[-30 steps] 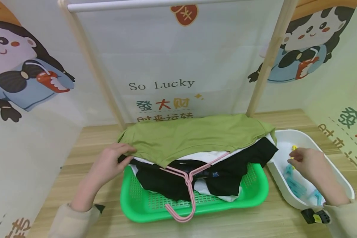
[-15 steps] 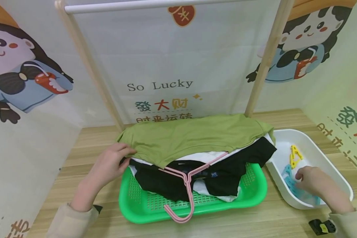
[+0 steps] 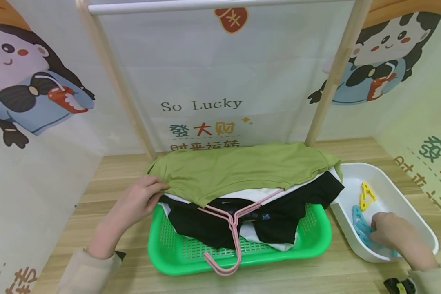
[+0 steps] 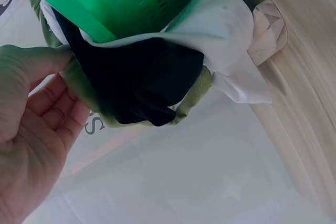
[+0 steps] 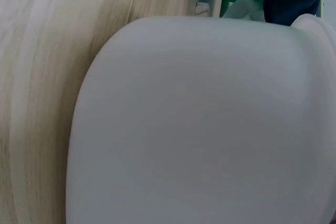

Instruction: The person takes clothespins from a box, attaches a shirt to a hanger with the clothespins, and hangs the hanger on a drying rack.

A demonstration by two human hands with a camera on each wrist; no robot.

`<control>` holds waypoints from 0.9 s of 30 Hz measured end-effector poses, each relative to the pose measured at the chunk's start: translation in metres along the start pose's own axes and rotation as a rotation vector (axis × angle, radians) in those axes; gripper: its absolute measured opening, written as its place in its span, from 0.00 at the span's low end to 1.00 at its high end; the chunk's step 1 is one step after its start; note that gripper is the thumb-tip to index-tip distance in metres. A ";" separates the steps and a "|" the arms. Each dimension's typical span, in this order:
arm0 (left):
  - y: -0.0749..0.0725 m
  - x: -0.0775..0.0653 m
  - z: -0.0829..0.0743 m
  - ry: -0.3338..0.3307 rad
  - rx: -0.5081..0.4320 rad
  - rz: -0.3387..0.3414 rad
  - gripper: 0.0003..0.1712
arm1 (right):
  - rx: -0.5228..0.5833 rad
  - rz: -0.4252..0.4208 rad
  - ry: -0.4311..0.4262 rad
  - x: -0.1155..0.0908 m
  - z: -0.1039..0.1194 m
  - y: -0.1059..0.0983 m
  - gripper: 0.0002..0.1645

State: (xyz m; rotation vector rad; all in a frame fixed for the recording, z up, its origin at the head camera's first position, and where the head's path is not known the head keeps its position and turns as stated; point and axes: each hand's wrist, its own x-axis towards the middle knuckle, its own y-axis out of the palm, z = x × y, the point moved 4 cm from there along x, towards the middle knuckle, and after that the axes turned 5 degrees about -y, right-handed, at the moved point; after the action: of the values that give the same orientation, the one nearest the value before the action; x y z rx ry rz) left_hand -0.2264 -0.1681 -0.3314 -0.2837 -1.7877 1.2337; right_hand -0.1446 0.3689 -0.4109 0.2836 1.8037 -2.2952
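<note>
An olive green shirt [image 3: 239,167] lies layered over black and white clothing [image 3: 279,228] on a green basket [image 3: 286,259]. A pink hanger [image 3: 234,234] sticks out from under the green shirt, its hook toward me. At the shirt's left end my left hand [image 3: 136,200] pinches the fabric; the left wrist view shows its thumb on the cloth's edge and fingers behind. My right hand [image 3: 397,234] is down inside a white tray [image 3: 413,208], over blue clothespins [image 3: 361,226]. Its fingertips are hidden, so I cannot tell whether it grips one. A yellow clothespin [image 3: 364,198] lies farther back.
A wooden rack with posts [image 3: 119,81] and a white crossbar [image 3: 213,5] stands behind the basket. Printed cloth walls [image 3: 206,69] close in the wooden tabletop [image 3: 99,183] at the back and sides. The right wrist view shows mostly the tray's outer wall [image 5: 199,119].
My right hand has moved down and slightly toward me into the tray, from near the yellow clothespin to the blue ones. The left hand stays at the shirt's edge.
</note>
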 end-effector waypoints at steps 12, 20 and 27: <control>-0.006 0.003 0.002 -0.036 -0.008 -0.088 0.15 | -0.018 -0.228 -0.064 -0.013 0.010 -0.014 0.14; -0.009 0.009 0.005 -0.125 -0.005 -0.222 0.11 | 0.076 -0.722 -0.130 -0.026 0.026 -0.037 0.15; -0.009 0.012 0.007 -0.174 0.007 -0.273 0.08 | 0.040 -0.920 -0.325 -0.034 0.046 -0.055 0.17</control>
State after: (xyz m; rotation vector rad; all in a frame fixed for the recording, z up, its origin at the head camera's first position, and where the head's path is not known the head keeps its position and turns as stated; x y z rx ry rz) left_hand -0.2363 -0.1690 -0.3179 0.0735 -1.8962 1.0959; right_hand -0.1280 0.3379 -0.3393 -1.0676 1.9327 -2.6632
